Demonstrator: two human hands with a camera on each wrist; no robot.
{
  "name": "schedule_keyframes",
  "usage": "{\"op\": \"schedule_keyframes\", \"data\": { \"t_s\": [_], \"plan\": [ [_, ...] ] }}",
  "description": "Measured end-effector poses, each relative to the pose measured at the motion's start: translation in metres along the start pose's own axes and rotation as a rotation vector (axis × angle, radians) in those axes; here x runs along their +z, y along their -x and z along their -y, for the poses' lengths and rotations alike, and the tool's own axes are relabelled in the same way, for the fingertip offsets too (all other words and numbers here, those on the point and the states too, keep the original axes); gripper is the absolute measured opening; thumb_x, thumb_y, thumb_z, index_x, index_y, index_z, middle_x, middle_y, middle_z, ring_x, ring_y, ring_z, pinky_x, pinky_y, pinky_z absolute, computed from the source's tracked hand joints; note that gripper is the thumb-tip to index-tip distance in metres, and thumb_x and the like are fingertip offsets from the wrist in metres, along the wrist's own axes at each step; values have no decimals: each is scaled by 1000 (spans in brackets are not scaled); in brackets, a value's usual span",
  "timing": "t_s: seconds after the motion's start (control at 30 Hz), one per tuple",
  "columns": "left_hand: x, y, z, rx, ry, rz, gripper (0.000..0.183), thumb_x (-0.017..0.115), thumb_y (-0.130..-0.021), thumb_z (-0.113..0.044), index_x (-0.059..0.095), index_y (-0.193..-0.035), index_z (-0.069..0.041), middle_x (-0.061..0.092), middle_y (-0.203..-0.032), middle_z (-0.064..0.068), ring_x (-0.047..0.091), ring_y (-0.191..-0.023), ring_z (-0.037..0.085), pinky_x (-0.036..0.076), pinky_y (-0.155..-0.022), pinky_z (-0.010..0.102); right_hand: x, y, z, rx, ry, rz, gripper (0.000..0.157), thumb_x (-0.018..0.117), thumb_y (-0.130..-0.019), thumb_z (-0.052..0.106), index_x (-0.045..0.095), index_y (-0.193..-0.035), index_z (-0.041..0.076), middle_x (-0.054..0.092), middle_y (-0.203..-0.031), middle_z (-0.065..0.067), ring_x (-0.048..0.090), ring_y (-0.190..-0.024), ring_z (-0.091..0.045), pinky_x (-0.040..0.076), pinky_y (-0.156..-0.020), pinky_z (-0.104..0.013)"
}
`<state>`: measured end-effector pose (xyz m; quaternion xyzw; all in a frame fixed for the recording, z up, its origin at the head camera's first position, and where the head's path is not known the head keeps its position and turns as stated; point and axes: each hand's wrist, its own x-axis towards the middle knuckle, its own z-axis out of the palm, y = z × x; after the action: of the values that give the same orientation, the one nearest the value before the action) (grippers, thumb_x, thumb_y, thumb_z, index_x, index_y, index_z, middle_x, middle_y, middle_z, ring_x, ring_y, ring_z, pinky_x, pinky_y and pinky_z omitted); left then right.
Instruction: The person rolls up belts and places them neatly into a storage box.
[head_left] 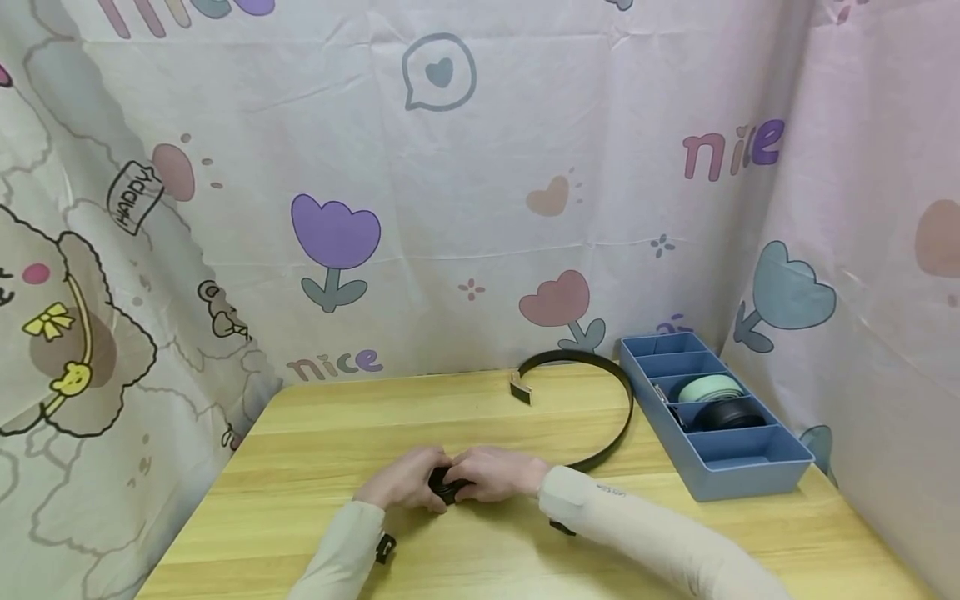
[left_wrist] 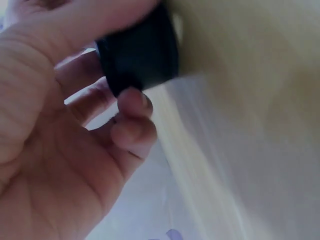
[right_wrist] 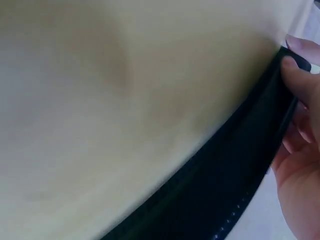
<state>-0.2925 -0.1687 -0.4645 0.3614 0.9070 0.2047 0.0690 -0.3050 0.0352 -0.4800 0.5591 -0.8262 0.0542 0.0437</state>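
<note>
A black belt (head_left: 628, 408) curves over the wooden table, its gold-coloured buckle (head_left: 519, 388) lying near the back edge. At the front, its other end is wound into a small dark roll (head_left: 443, 486). My left hand (head_left: 408, 481) grips the roll from the left; in the left wrist view, thumb and fingers close around the coiled strap (left_wrist: 141, 55). Close against it, my right hand (head_left: 498, 475) pinches the belt between thumb and fingers. In the right wrist view the strap (right_wrist: 220, 170) runs away from that pinch, with light stitching along one edge.
A blue-grey divided box (head_left: 671, 442) stands on the right of the table (head_left: 330, 425). Its compartments hold a coiled light-green belt (head_left: 708, 388) and a coiled black belt (head_left: 729, 415), with metal buckles at their left. A patterned curtain (head_left: 465, 200) hangs behind and at both sides.
</note>
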Motion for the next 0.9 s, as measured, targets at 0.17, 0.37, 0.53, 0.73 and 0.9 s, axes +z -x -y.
{"op": "schedule_keyframes", "data": {
  "t_s": [0.17,0.37,0.53,0.73,0.9],
  "plan": [
    [3,-3,-3,-42,30,-32,33,89,-66,-32,68,-86,-18,60,-80,-8,53,-70,5,46,-66,22,1,-2,4,2,-4,-59,8,69,-91,23,69,-99,22,68,-94,12,53,-79,8,42,-71,-6],
    [4,-4,-3,-23,-6,-25,31,88,-69,-26,70,-93,-19,60,-86,-12,53,-78,4,47,-73,26,0,3,-2,-35,-16,-8,22,64,-95,24,66,-117,19,69,-109,9,59,-94,6,44,-83,-7],
    [3,-6,-4,-7,-6,-15,37,88,-67,-21,70,-100,-19,66,-93,-10,56,-83,4,49,-79,28,-6,5,-3,-21,-25,13,20,65,-95,24,68,-114,20,69,-107,9,60,-91,6,45,-80,-7],
    [4,-9,-7,-24,-30,-56,38,91,-62,-34,70,-90,-19,62,-83,-10,53,-75,4,47,-69,24,-3,3,4,-21,19,-37,8,65,-95,27,70,-97,21,69,-87,13,53,-70,8,41,-65,-5],
    [4,-6,-5,17,-61,-48,33,91,-62,-27,72,-89,-20,60,-82,-12,53,-77,5,48,-74,26,-2,6,2,-10,-31,12,20,64,-95,22,66,-115,19,69,-103,10,56,-84,7,44,-75,-6]
  ]
}}
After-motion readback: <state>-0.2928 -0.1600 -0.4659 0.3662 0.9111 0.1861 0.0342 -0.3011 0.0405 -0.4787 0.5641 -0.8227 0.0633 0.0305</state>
